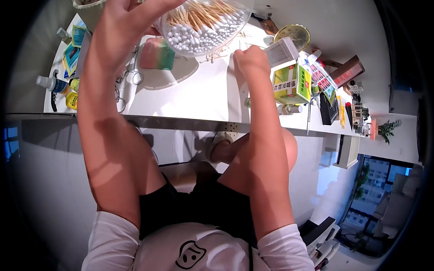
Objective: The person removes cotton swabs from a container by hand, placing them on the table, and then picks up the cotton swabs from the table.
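Note:
My left hand (131,20) is closed around the side of a clear round container (247,20), raised and tilted above the white table. Cotton swabs (201,34) with wooden sticks and white tips fill it. To the right of the container, my right hand (252,58) has its fingers pinched together close to the tabletop. Thin swab sticks show just beyond those fingertips, but whether they are gripped or lie behind I cannot tell. Several loose swabs (216,55) lie on the table beneath the container. A pink and green block-shaped thing (157,54) sits left of them.
Right of my right hand stand a green and yellow medicine box (291,83), a pale grey box (281,52) and a round gold dish (293,36). Scissors (135,77) and small bottles (54,83) lie at the left. The table's front edge (181,121) runs above my legs.

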Motion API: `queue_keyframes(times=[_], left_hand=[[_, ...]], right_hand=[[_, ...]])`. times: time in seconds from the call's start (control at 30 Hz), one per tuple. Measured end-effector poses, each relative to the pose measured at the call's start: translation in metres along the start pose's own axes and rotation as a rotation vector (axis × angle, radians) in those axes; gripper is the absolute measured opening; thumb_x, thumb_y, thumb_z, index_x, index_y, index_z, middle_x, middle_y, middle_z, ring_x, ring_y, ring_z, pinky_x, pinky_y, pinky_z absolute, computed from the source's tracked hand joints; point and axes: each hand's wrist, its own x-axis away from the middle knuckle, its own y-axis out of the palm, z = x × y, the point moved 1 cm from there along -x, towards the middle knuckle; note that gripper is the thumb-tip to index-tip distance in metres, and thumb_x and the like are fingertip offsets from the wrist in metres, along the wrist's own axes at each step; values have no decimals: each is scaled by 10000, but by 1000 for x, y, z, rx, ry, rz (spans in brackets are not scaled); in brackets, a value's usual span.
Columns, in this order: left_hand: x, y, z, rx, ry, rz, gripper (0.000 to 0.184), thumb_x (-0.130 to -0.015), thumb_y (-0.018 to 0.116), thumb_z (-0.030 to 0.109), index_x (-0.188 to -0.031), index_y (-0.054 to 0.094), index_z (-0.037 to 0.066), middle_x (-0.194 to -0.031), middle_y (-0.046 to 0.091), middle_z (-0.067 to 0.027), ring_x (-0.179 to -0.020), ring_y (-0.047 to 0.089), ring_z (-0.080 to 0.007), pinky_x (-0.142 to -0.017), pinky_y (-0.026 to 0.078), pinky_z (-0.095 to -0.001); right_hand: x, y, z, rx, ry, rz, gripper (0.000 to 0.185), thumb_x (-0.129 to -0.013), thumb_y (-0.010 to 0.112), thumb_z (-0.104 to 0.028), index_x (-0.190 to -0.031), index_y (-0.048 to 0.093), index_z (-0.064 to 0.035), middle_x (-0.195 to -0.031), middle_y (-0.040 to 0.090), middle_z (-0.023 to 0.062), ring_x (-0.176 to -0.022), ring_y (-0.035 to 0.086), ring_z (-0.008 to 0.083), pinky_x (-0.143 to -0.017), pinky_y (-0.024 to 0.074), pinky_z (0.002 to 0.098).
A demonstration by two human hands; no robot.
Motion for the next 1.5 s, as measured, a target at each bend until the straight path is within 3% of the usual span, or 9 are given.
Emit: queue_keyframes(times=[0.07, 0.27, 0.4, 0.6, 1.0, 1.03, 1.07, 1.13, 1.5], left_hand=[[9, 2, 27, 160, -7, -92, 455, -850, 779, 277, -1126, 634, -55, -956, 670, -63, -859, 638, -108, -744, 493, -237], [-3, 0, -10, -42, -16, -19, 614, -857, 712, 531, -1305, 660, 114, -1131, 689, 10, -1056, 641, -127, -890, 425, -366], [-3, 2, -8, -23, -37, -9, 590, -873, 711, 510, -1305, 659, 111, -1114, 688, 9, -1048, 640, -127, -874, 447, -364], [-6, 5, -19, 43, -24, -59, 514, -910, 744, 364, -1302, 642, 48, -1106, 694, -26, -995, 648, -96, -822, 491, -258], [-4, 16, -17, 220, -5, -235, 498, -918, 747, 282, -1299, 617, -11, -1092, 702, -65, -938, 666, -102, -810, 519, -249], [-3, 16, -14, 204, 12, -198, 518, -914, 746, 310, -1306, 617, -4, -1106, 699, -58, -963, 665, -108, -825, 518, -265], [-2, 14, -12, 186, 30, -159, 538, -911, 744, 338, -1313, 616, 4, -1120, 695, -52, -988, 663, -115, -840, 516, -281], [-2, 12, -12, 145, 13, -96, 564, -902, 743, 368, -1321, 617, 13, -1135, 692, -46, -1016, 659, -124, -859, 509, -297], [-4, -8, -9, 76, 9, -12, 604, -866, 711, 472, -1305, 640, 64, -1162, 686, -26, -1079, 648, -147, -911, 469, -318]], right_hand=[[-1, -3, 1, 44, -28, -26, 401, -898, 647, -413, -1077, 768, -75, -1110, 753, 160, -1042, 721, 340, -898, 563, 455], [24, -18, -4, 182, -48, -145, 345, -920, 595, -318, -1080, 762, -62, -1131, 745, 167, -1065, 713, 340, -909, 555, 438], [64, -81, 6, -197, -268, 278, 340, -926, 605, -286, -1017, 726, 18, -1012, 757, 176, -907, 730, 327, -811, 556, 400], [131, -134, -22, -541, -625, 162, 221, -916, 694, -155, -942, 708, 64, -782, 685, 23, -740, 618, 63, -663, 482, 238], [120, -96, -58, -531, -723, 745, 273, -923, 634, -212, -775, 705, 6, -700, 684, 187, -670, 676, 381, -676, 527, 483], [119, -108, -50, -556, -582, 704, 288, -938, 605, -219, -804, 732, 2, -696, 690, 188, -642, 670, 372, -665, 529, 456], [117, -121, -41, -607, -510, 637, 332, -990, 615, -267, -969, 785, 17, -791, 763, 67, -701, 629, 91, -679, 486, 254], [97, -119, -27, -728, -425, 712, 330, -941, 598, -265, -878, 755, 18, -705, 700, 193, -638, 675, 346, -681, 535, 418], [35, -40, 27, 2, -251, 21, 226, -834, 698, -211, -968, 775, -47, -1002, 749, 175, -921, 721, 332, -837, 568, 416]])
